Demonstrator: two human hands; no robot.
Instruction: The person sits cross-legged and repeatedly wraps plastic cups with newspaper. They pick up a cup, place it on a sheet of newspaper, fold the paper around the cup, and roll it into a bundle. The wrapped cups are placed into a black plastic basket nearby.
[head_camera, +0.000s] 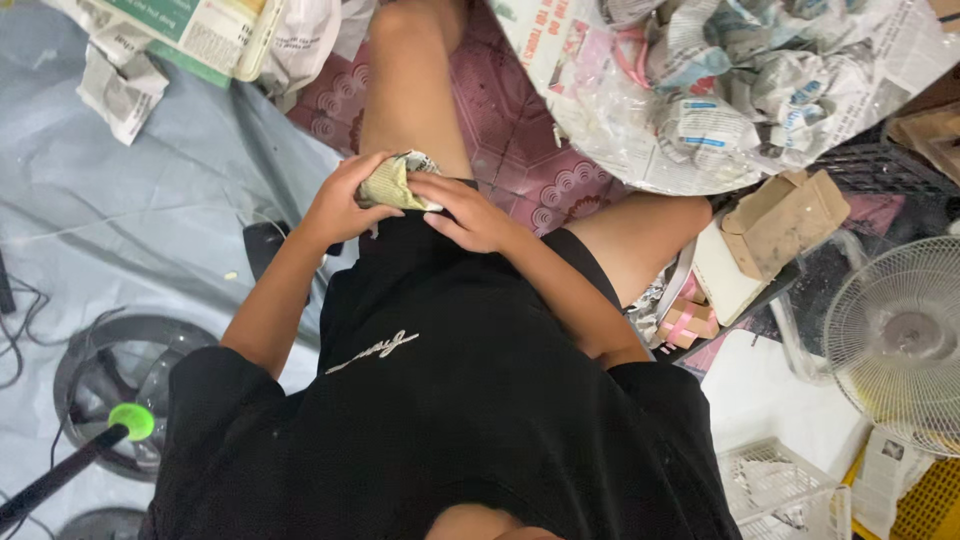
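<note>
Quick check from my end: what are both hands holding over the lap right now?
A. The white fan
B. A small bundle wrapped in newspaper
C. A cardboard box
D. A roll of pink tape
B: the left hand and the right hand both grip a small newspaper-wrapped bundle over the lap.

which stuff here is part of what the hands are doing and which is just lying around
In hand: newspaper-wrapped bundle, held by left hand and right hand.

Lying about: wrapped bundles pile, cardboard box, white fan, dark fan, white basket.

Brown cardboard box (785, 220) at right; small tan taped box (688, 322) below it.
</note>
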